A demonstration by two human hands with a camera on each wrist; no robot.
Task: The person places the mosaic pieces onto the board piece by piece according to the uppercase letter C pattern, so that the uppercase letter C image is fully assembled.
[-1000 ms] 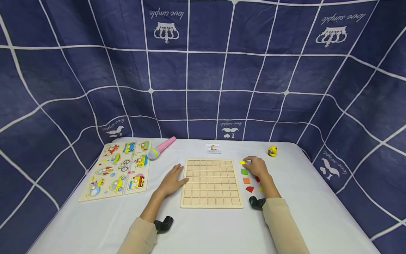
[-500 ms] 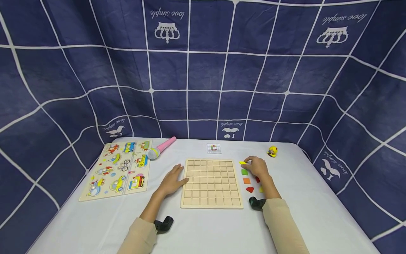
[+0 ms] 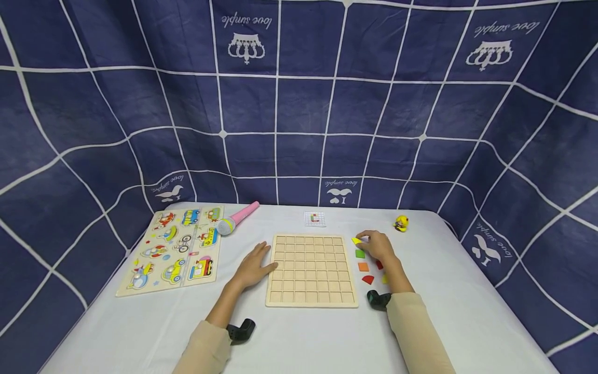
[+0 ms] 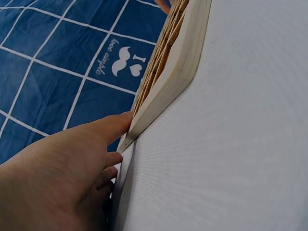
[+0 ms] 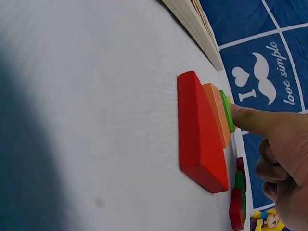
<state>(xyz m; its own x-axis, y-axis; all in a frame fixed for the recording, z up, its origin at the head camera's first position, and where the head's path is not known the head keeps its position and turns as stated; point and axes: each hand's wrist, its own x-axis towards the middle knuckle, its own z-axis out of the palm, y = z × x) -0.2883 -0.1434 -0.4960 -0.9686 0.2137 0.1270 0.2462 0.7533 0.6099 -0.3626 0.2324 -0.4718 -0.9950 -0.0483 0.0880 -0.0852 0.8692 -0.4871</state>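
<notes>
Wooden grid board [image 3: 311, 285], head view: pale square with a raised rim and shallow square cells, lying flat on a white cloth surface [image 3: 289, 337].
Fabric backdrop [image 3: 303, 104]: navy, softly creased, crossed by white lines and printed motifs.
Column of pieces: flat yellow piece [image 3: 356, 240], green four-sided piece [image 3: 360, 254], orange square piece [image 3: 363, 267] and red fan-shaped piece [image 3: 368, 279], all just right of the grid board.
Right hand [image 3: 379, 246]: fingers pinching the yellow piece at the column's far end, part of it showing past their tips.
Left hand [image 3: 254, 266]: fingers apart and relaxed, thumb touching the grid board's left rim.
Round about: wooden vehicle puzzle [image 3: 175, 254], pink toy microphone [image 3: 238, 218], small printed card [image 3: 315, 218], yellow figurine [image 3: 401, 223].
Board edge, left wrist view: thick, rounded at the corner, faintly grained; the thumb rests on it, the other fingers partly hidden beyond.
Red piece, right wrist view: chunky, smooth-sided and nearest, with orange and green behind.
Yellow piece, same view: only a sliver beyond the green, at the extended fingertip; other fingers curl below.
</notes>
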